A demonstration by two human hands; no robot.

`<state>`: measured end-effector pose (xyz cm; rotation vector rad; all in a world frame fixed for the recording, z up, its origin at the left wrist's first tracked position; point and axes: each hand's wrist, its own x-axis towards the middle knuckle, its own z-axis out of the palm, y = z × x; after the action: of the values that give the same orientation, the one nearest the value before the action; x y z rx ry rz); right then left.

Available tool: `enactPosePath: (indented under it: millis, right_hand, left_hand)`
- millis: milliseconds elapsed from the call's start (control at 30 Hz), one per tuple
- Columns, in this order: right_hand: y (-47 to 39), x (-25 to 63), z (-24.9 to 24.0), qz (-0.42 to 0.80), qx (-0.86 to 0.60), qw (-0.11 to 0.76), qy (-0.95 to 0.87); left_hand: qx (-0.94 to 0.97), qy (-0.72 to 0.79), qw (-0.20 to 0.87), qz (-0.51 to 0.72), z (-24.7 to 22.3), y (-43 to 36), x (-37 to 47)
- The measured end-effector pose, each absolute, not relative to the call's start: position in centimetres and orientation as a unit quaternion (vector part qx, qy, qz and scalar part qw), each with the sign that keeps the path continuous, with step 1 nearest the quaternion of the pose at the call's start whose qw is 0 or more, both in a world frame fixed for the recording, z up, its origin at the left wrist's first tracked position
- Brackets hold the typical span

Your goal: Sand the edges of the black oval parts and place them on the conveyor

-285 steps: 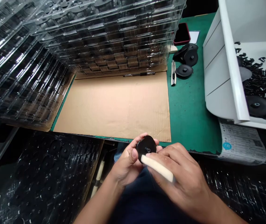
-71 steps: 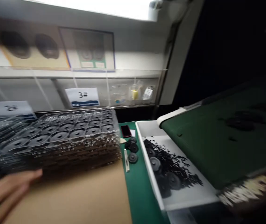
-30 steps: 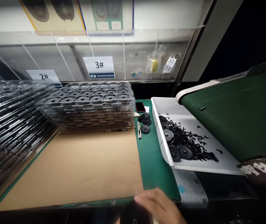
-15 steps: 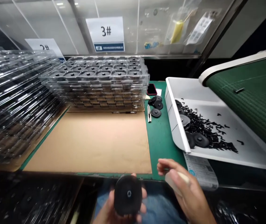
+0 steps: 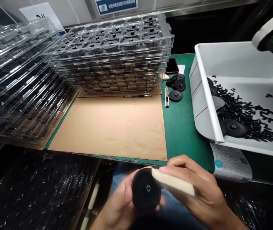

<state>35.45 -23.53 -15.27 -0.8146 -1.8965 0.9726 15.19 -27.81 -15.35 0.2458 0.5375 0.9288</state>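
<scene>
My left hand (image 5: 122, 198) is closed round the rim of a round black plastic disc (image 5: 144, 198), whose face with a small central ring is turned up toward me. In my right hand (image 5: 196, 185) is a flat cream-coloured pad (image 5: 175, 181), gripped between thumb and fingers. The pad's left end meets the upper right edge of the disc, or overlaps it. Both hands are just off the near edge of the table, above my lap. Some left fingers are hidden beneath the disc.
Brown cardboard (image 5: 112, 127) covers part of the green table (image 5: 184, 118). Clear trays of black discs (image 5: 107, 67) are stacked behind it, more trays (image 5: 19, 89) at left. A white bin (image 5: 206, 105) holds black scraps and discs. Loose discs (image 5: 175, 95) lie near a utility knife (image 5: 167, 96).
My right hand has moved left, bringing the cream pad to the edge of the disc in my left hand. The camera view has tilted downward and shifted left.
</scene>
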Motion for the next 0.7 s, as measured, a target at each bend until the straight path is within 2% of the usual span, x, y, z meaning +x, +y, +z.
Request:
enactPosePath:
  millis: [233,433,700]
  right_hand:
    - [-23.0,33.7,-15.5,0.393,-0.283,0.434,-0.76]
    - [-22.7,34.9,-15.8,0.349,-0.317,0.416,-0.777]
    - [-22.4,33.6,-15.0,0.42,-0.269,0.412,-0.763]
  left_hand:
    - [0.101,0.247,0.861,0.433,-15.9,-27.9,15.5]
    - [0.131,0.252,0.857,0.43,-16.0,-28.0,15.5]
    - [0.106,0.242,0.854,0.448,-16.0,-28.2,15.6]
